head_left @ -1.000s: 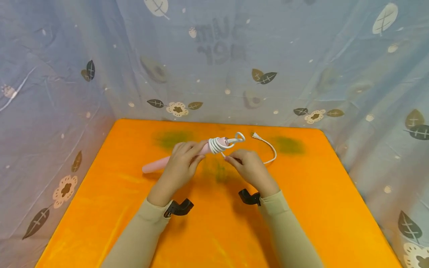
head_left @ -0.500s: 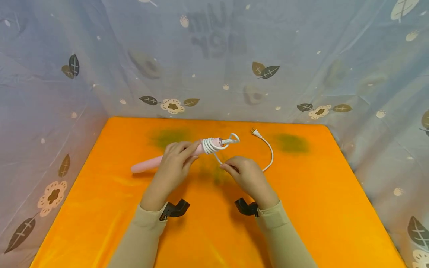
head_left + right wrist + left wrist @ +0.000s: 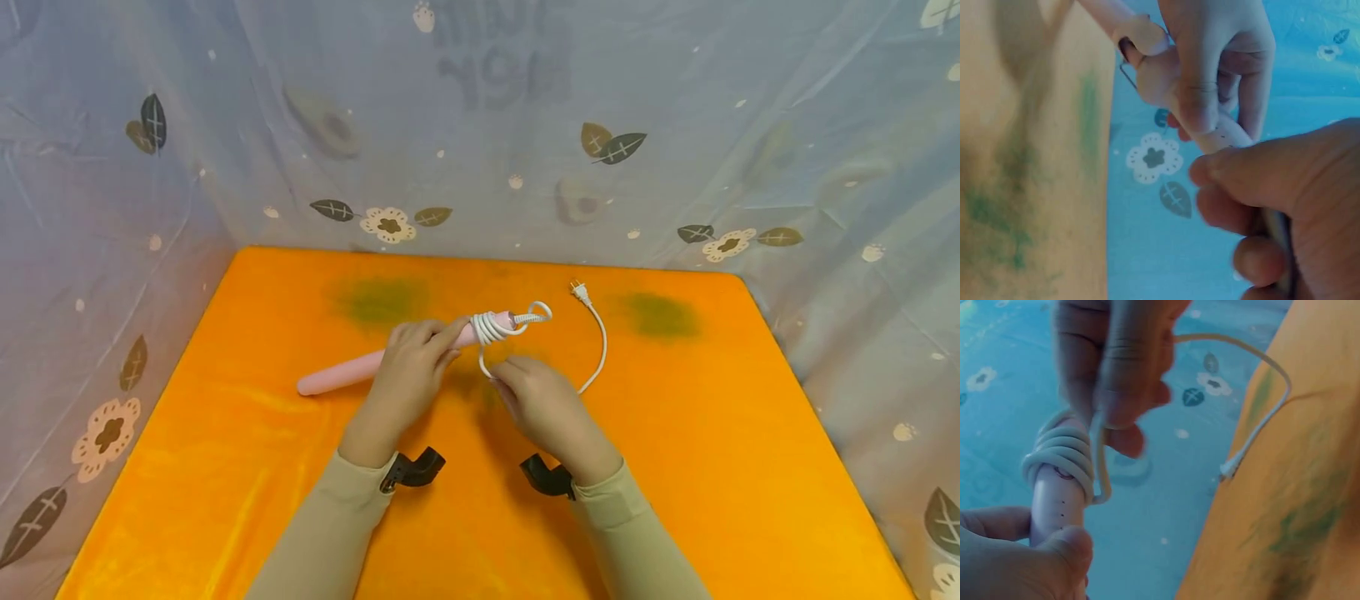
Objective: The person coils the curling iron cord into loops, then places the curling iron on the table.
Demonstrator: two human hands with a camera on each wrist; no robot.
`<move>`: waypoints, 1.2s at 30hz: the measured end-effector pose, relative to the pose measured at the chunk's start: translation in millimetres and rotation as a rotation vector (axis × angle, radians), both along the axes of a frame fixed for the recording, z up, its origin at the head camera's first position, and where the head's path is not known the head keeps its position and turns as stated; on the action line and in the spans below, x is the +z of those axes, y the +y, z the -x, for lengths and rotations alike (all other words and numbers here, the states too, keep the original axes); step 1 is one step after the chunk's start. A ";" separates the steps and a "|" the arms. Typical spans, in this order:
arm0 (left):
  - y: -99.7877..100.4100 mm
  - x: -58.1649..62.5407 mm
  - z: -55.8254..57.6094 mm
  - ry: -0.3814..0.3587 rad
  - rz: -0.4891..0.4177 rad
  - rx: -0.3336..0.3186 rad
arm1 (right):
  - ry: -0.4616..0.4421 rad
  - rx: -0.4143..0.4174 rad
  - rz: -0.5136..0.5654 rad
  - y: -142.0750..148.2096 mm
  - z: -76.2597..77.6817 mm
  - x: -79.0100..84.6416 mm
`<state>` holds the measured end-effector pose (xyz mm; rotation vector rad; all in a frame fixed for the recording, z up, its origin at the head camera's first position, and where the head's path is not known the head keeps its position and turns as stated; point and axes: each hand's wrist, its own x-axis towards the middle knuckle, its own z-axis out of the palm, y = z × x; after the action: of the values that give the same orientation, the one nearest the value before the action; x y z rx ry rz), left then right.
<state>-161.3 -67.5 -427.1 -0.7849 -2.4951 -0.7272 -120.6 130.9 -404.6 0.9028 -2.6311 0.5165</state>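
Note:
My left hand (image 3: 408, 367) grips a pink curling iron (image 3: 341, 375) by its handle, and the barrel points to the left. In the right wrist view the clamp lever (image 3: 1150, 34) shows beside the left hand's fingers. White cord (image 3: 489, 328) is wound in several turns round the handle's end, with a small loop standing out past its tip. My right hand (image 3: 543, 404) pinches the cord between thumb and fingers just below the coils. In the left wrist view the held stretch of cord (image 3: 1102, 465) runs down beside the handle.
The cord's free end curves over the orange table cover (image 3: 675, 433) to a white two-pin plug (image 3: 580, 291) near the back edge. Dark green smudges (image 3: 663, 315) mark the cover. A printed curtain (image 3: 517, 142) hangs behind and along both sides.
My right hand has drawn down toward me with the cord, and a longer stretch now shows between it and the coils. The left hand keeps its grip on the curling iron.

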 end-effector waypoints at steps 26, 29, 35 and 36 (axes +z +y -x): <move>25.4 -9.5 -18.7 -0.288 0.401 -0.146 | 0.006 -0.143 0.157 36.8 23.7 -11.6; 23.7 -6.8 -20.9 -0.306 0.380 -0.159 | -0.053 -0.200 0.254 47.9 26.2 -9.2; 16.5 5.7 -25.9 -0.406 0.296 -0.220 | -0.156 -0.220 0.413 64.5 29.8 -4.3; 15.4 8.3 -26.1 -0.415 0.280 -0.224 | -0.166 -0.216 0.422 65.8 30.5 -3.8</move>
<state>-135.1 -52.1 -418.8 -1.1244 -2.9599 -0.6781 -151.0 196.6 -408.3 0.4563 -2.5666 1.0731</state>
